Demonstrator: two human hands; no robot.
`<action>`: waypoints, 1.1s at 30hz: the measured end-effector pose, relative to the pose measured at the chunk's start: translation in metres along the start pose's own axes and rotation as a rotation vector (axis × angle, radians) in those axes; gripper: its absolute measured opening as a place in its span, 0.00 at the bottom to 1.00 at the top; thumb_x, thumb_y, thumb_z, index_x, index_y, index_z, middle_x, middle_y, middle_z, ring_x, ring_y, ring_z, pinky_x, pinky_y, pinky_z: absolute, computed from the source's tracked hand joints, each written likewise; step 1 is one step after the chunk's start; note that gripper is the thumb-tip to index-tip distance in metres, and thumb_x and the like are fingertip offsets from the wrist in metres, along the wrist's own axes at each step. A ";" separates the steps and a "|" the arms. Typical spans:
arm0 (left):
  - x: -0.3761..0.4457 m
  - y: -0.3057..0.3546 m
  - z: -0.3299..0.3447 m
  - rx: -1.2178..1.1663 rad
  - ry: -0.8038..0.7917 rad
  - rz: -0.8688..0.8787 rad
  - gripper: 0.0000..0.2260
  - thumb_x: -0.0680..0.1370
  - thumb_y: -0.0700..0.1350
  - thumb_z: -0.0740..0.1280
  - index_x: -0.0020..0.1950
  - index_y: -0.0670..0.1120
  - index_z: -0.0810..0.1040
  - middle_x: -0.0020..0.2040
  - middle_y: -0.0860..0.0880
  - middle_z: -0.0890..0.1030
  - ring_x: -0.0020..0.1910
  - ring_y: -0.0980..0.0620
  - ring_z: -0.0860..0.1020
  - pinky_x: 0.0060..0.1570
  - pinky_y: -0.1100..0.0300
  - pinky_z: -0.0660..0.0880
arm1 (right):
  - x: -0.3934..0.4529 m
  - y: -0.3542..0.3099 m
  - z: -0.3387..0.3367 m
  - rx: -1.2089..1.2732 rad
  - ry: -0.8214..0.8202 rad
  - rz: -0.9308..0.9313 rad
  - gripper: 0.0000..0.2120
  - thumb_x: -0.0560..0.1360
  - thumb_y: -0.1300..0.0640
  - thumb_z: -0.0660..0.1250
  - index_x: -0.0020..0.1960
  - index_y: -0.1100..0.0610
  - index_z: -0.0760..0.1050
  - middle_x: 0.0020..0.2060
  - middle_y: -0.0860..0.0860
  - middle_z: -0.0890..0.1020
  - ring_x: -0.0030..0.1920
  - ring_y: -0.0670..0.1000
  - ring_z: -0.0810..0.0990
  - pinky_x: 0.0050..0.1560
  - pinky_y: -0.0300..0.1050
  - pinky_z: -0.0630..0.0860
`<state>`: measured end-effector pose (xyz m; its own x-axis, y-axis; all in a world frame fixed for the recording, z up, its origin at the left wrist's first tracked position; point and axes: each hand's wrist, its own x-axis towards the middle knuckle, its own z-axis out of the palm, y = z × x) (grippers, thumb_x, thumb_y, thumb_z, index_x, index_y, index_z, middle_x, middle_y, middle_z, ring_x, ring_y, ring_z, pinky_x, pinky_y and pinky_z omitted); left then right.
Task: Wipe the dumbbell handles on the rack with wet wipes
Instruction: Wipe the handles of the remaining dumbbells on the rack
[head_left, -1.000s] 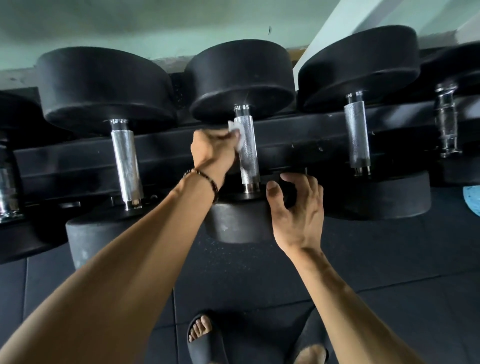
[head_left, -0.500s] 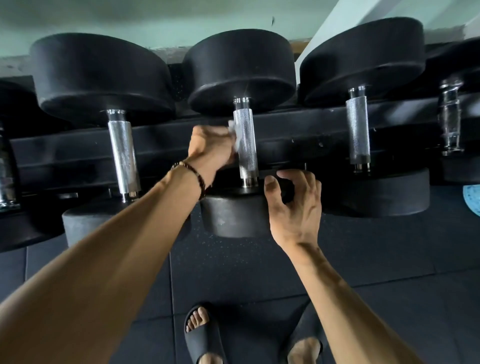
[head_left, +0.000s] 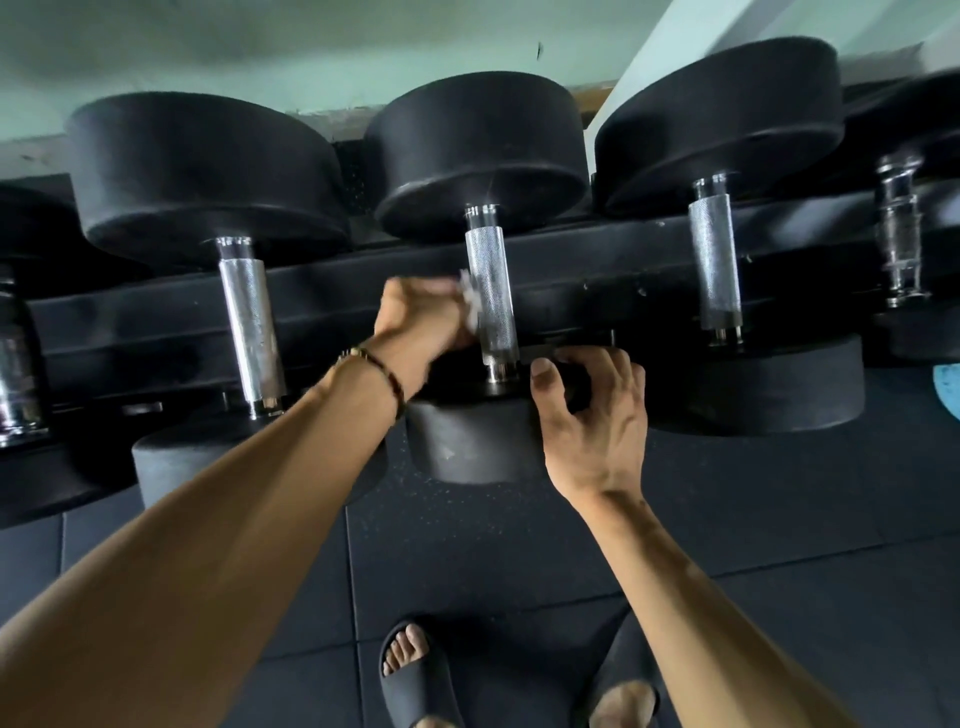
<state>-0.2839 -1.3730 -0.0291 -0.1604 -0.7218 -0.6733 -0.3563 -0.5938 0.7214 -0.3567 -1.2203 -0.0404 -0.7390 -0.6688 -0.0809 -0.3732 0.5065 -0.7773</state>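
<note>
A: Chrome centre handle (head_left: 492, 296) on rack (head_left: 156, 317), left hand (head_left: 421, 322) grip pinching wet wipe (head_left: 469, 306) against left side.

B: Right hand (head_left: 592, 415) grip curled on near weight head (head_left: 467, 447). Risk: wipe slipping off knurling, far side missed.

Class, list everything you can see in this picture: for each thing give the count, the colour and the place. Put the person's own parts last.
Dumbbells: at least five, black heads, silver handles, side by side on the rack.
Rack: one, black, running across behind the handles.
Wet wipe: one, white, against the middle handle.
Floor mats: dark grey, below.
Wall: pale green, behind.
Sandals: two, black, bottom edge.
Bracelet: one, dark beads, left wrist.
Left hand: holds the wipe.
Right hand: on the middle dumbbell's near head.
</note>
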 end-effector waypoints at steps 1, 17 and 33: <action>0.007 0.010 0.004 -0.124 0.043 0.015 0.09 0.79 0.32 0.64 0.46 0.43 0.80 0.38 0.50 0.79 0.35 0.57 0.79 0.33 0.65 0.79 | 0.000 0.000 0.000 -0.005 -0.006 0.003 0.26 0.70 0.35 0.57 0.51 0.54 0.79 0.51 0.49 0.79 0.56 0.52 0.72 0.58 0.53 0.72; 0.028 -0.012 -0.005 0.218 -0.203 0.015 0.17 0.73 0.29 0.63 0.31 0.45 0.81 0.39 0.46 0.86 0.42 0.49 0.85 0.52 0.51 0.82 | 0.001 0.003 0.000 -0.007 -0.019 -0.005 0.26 0.70 0.35 0.56 0.51 0.54 0.79 0.50 0.49 0.79 0.55 0.51 0.72 0.55 0.49 0.71; 0.038 -0.014 -0.009 -0.185 -0.276 -0.008 0.11 0.76 0.27 0.60 0.53 0.35 0.79 0.55 0.35 0.82 0.53 0.40 0.83 0.52 0.51 0.82 | -0.001 0.003 0.000 -0.014 -0.022 -0.005 0.24 0.71 0.35 0.56 0.50 0.52 0.78 0.48 0.45 0.77 0.54 0.49 0.71 0.53 0.43 0.67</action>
<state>-0.2767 -1.3951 -0.0634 -0.4104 -0.6082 -0.6794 -0.1894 -0.6720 0.7159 -0.3571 -1.2184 -0.0424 -0.7246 -0.6832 -0.0906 -0.3853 0.5106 -0.7687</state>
